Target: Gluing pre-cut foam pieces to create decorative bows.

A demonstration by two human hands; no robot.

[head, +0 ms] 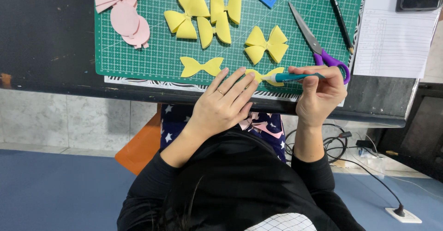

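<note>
Pressing left hand (226, 103) flat on yellow bow (266, 76); right hand (320, 95) grips teal pen (295, 77); I'd keep the tip steady.

Flat yellow bow-shaped cutout (267, 75) lies at near edge of green cutting mat (138, 60), partly covered. Teal glue pen (295, 77) lies approx. horizontal, tip touching cutout's centre.
</note>
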